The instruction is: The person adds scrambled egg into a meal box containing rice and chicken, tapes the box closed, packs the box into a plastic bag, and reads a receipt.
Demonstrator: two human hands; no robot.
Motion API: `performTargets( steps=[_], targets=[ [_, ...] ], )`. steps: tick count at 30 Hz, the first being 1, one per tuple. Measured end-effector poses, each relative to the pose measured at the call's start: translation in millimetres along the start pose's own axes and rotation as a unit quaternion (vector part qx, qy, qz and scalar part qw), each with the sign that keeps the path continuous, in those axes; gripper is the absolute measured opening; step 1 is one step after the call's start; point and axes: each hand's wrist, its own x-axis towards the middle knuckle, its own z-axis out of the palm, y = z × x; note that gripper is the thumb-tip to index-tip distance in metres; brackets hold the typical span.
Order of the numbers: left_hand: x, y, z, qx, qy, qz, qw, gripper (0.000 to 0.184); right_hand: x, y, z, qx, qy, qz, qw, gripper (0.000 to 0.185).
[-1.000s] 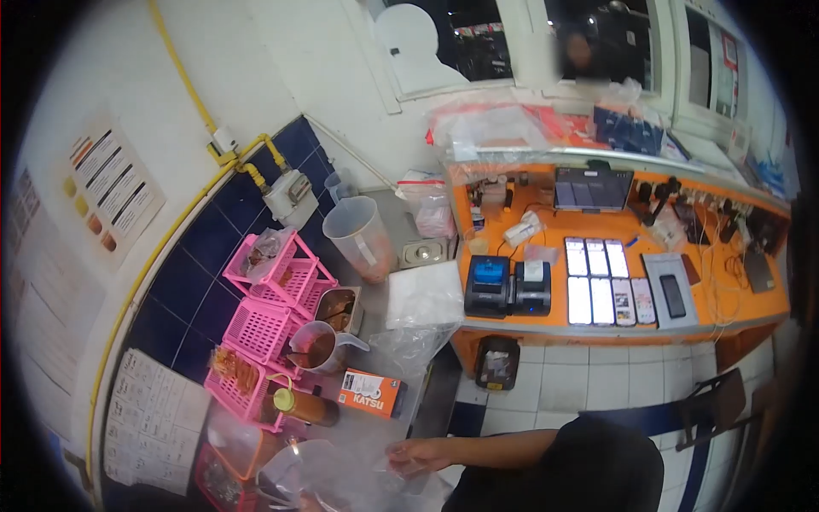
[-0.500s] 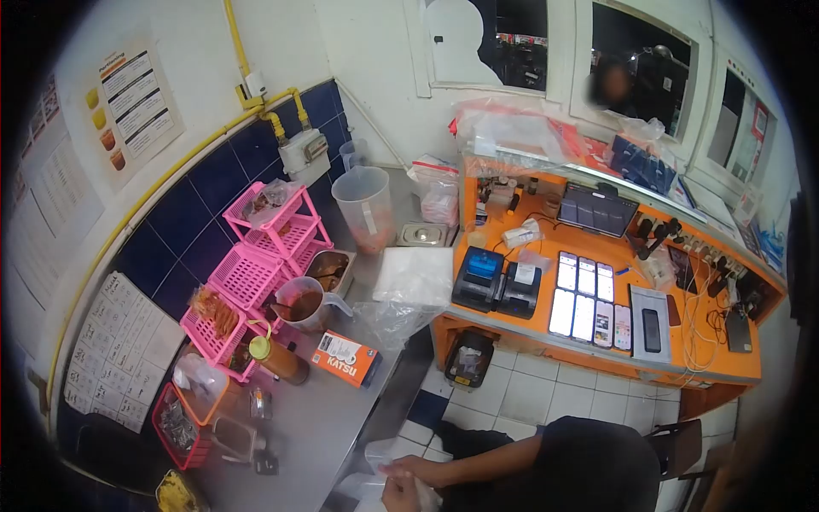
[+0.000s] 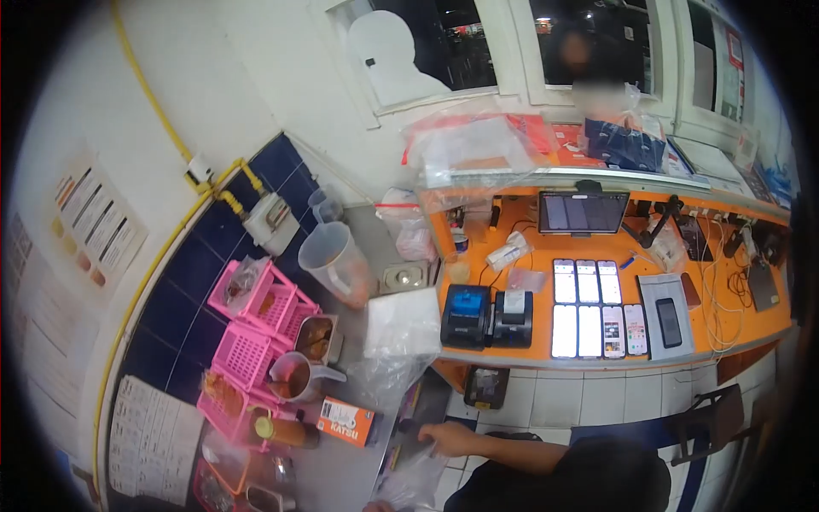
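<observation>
My right hand (image 3: 450,440) reaches in from the lower right, its fingers closed at the top of a clear plastic bag (image 3: 411,480). A small dark object (image 3: 410,426) shows just beyond the fingertips; I cannot make out what it is. Only a sliver of my left hand (image 3: 379,506) appears at the bottom edge, beside the bag, with its fingers hidden. On the steel counter (image 3: 341,469) nearby lies an orange and white KATSU box (image 3: 346,421). A sauce bottle (image 3: 286,432) lies tilted in view next to it, and a jug of red sauce (image 3: 294,376) stands behind.
Pink stacked baskets (image 3: 243,354) line the tiled wall. A large clear jug (image 3: 333,260) and a stack of white plastic sheets (image 3: 401,322) stand farther back. The orange desk (image 3: 546,247) holds black printers (image 3: 465,316), several lit phones (image 3: 589,331) and a monitor (image 3: 583,212). A person (image 3: 576,60) is outside the window.
My view has turned, shifting the desk and counter. My hands, together at the bag before, are now apart: the right one is raised, the left one down at the frame's bottom edge.
</observation>
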Motion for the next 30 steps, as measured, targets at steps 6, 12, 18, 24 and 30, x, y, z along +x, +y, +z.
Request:
performTargets(
  steps=[6, 12, 18, 24, 30],
  targets=[
    [58.7, 61.5, 5.5, 0.071, -0.088, -0.227, 0.967, 0.015, -8.8, -9.3, -109.3, 0.013, 0.205, -0.072, 0.976, 0.022],
    [63.7, 140.5, 26.1, -0.047, 0.049, -0.090, 0.994, 0.061, 35.3, -73.0, -92.3, 0.020, -0.186, -0.107, 0.976, 0.031],
    [-1.2, 115.4, 8.0, -0.014, 0.076, -0.300, 0.951, 0.046, 96.1, -100.9, -61.1, -0.258, -0.113, -0.382, 0.880, 0.031],
    [-102.8, 83.6, -12.1, 0.045, 0.151, -0.577, 0.801, 0.048, 134.0, -140.0, -18.1, -0.309, -0.249, -0.302, 0.867, 0.034],
    [-149.6, 76.4, -22.8, -0.009, 0.160, -0.652, 0.741, 0.053, 257.5, -66.0, 106.9, 0.022, -0.152, -0.305, 0.940, 0.066]
  ],
)
